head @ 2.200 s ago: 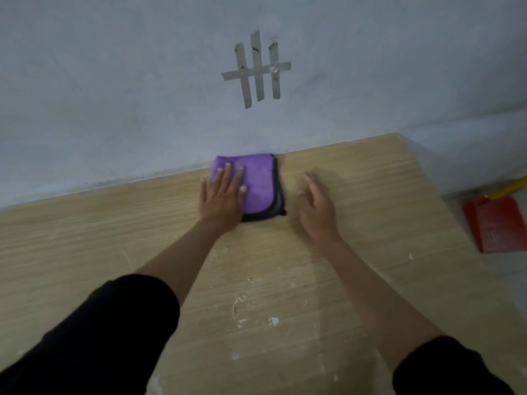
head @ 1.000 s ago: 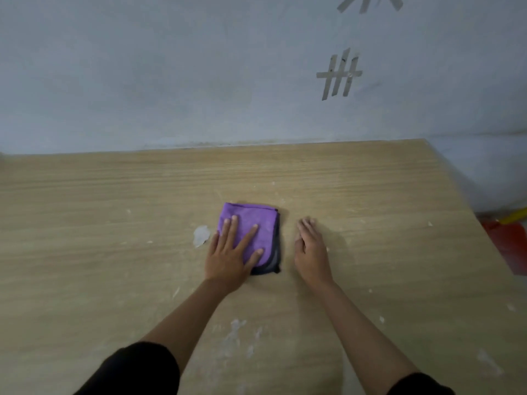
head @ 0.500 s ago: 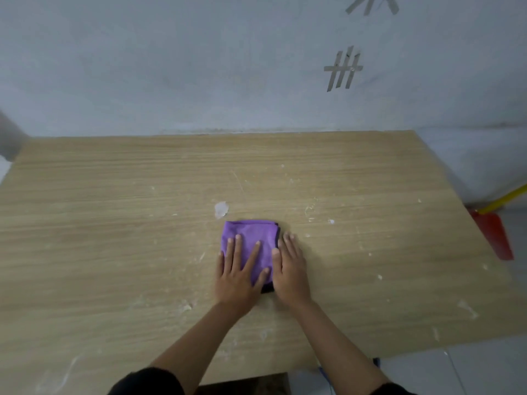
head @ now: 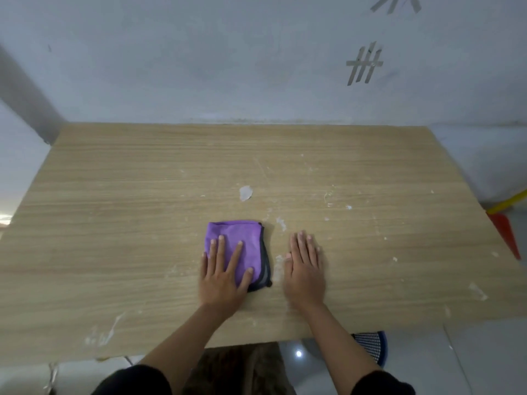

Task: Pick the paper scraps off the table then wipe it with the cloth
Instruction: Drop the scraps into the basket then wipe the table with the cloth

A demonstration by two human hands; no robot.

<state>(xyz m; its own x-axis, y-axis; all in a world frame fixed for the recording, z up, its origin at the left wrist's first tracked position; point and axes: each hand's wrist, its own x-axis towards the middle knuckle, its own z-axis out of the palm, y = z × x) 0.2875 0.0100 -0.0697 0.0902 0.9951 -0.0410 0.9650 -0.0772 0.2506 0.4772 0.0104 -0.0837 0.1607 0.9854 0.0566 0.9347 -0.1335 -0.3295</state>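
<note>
left hand [head: 221,276] pressed flat on folded purple cloth [head: 238,246], right hand [head: 305,269] flat on surface [head: 128,223]; cloth judged soft, light, best driven by palm pressure

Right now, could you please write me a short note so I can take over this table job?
Left hand: open, flat, pressing the folded cloth onto the table.
Right hand: open, flat on the table right of the cloth, holding nothing.
Done: cloth is out and under the hand.
Left: a white scrap lies beyond the cloth, flecks around it; pick these up, then wipe.
</note>
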